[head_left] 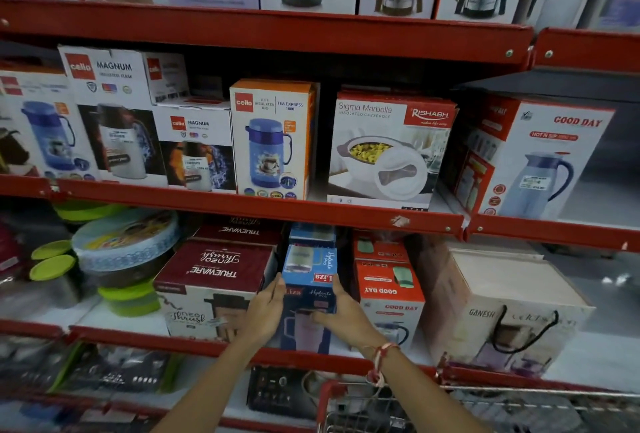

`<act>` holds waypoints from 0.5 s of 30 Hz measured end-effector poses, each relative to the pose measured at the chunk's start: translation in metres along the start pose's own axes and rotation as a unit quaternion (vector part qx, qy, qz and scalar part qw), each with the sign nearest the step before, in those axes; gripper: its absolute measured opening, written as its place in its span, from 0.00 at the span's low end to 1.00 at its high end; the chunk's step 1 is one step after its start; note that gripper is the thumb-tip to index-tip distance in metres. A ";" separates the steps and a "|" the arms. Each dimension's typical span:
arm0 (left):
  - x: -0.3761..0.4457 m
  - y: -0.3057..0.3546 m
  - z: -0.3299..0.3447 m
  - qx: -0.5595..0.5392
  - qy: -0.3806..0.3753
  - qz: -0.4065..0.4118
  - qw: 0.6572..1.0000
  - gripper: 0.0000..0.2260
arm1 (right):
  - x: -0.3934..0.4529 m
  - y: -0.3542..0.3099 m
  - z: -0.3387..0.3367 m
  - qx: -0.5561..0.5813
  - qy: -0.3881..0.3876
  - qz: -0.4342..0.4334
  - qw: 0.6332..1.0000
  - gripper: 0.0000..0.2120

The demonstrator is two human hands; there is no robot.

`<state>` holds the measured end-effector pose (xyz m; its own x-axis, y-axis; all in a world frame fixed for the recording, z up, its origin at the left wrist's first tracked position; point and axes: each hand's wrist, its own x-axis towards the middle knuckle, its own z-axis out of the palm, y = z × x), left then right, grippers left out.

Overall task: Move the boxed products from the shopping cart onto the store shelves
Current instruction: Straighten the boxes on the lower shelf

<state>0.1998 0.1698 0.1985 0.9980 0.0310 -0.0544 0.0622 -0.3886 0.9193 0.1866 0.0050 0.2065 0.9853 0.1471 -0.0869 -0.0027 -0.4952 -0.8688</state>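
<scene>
On lower shelf (207,346): blue Liza box (309,280), upright; both hands' grip closed round it, L (265,311) & R (341,316).

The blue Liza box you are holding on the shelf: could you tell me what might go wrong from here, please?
1. The blue Liza box sits on top of another box in a narrow slot between the Trueware box and the Good Day box; pushed in crooked, it could catch on a neighbour.
2. It is stacked, so it may tip forward once the left hand and right hand let go.
</scene>
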 end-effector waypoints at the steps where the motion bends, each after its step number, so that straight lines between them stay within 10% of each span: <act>1: -0.001 0.000 0.001 0.003 -0.001 0.001 1.000 0.22 | -0.001 0.000 -0.002 0.002 -0.004 -0.004 1.000 0.37; 8: -0.020 0.017 0.030 0.038 0.173 0.179 0.968 0.15 | -0.013 0.022 -0.043 0.003 0.175 0.011 0.985 0.33; 15: -0.022 0.050 0.110 -0.040 -0.077 0.036 0.996 0.18 | -0.020 0.073 -0.098 -0.039 0.220 0.154 0.962 0.46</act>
<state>0.1816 0.0484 0.2024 0.9895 -0.1383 -0.0413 -0.0038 -0.3108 0.9505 0.1836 -0.1178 0.1928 0.9170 -0.3852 -0.1039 -0.3097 -0.5230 -0.7941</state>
